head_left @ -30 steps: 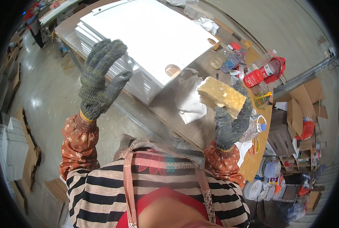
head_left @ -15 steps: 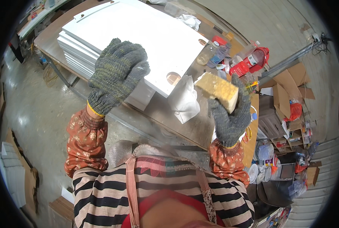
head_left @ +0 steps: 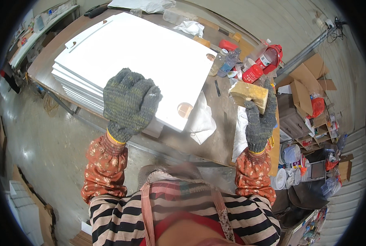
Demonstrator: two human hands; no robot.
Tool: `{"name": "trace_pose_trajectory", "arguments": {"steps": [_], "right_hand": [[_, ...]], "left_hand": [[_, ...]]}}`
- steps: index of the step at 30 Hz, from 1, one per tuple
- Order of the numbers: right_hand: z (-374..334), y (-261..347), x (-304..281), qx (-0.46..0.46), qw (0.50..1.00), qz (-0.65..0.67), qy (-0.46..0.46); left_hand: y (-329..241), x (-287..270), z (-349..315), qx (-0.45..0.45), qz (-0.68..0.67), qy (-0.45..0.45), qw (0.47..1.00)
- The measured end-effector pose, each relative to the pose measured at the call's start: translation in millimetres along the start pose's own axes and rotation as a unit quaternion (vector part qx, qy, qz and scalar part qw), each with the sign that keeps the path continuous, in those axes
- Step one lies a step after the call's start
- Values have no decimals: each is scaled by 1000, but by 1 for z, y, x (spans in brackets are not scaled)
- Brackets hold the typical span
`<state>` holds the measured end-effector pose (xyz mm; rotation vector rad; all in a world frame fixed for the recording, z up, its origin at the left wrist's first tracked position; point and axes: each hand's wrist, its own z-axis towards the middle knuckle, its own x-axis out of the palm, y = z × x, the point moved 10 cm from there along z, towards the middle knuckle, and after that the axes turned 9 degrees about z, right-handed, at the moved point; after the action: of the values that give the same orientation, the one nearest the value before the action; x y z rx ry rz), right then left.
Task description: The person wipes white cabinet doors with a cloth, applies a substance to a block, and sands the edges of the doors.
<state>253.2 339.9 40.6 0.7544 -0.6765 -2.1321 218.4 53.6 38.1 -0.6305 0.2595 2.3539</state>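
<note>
Both hands wear dark knitted gloves with yellow cuffs. My right hand (head_left: 260,125) is closed on a yellow sponge block (head_left: 250,95), raised over the right part of the table. Its edges look pale and worn. My left hand (head_left: 130,105) is curled closed at the near edge of a stack of white panels (head_left: 142,57); anything inside its fingers is hidden. The top panel has a round hole (head_left: 184,110) at its near right corner and small cutouts along other edges. Beside that corner a crumpled white cloth (head_left: 202,121) lies on the brown table (head_left: 220,141).
Beyond my right hand, several plastic bottles (head_left: 229,63) and a red bottle (head_left: 252,74) crowd the table. A thin black tool (head_left: 217,88) lies nearer. Cardboard boxes (head_left: 308,88) and shelving (head_left: 314,137) stand at the right. More white panels (head_left: 25,211) lie low at left.
The sponge block has shifted right and slightly down with my right hand. My left hand sits lower on the panels, still curled. The whole view has shifted a little.
</note>
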Motion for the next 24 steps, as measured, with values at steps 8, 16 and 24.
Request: {"name": "trace_pose_trajectory", "arguments": {"steps": [8,16,24], "right_hand": [[27,-21,-3,8,997,77,-26],[55,-35,6,-74,995,55,-44],[70,-68,-2,-24,995,80,-54]], "left_hand": [[3,5,-9,-9,2,-24,1000],[-10,-2,-8,21,37,-40,998],[2,1,-10,-53,-2,-11,999]]}}
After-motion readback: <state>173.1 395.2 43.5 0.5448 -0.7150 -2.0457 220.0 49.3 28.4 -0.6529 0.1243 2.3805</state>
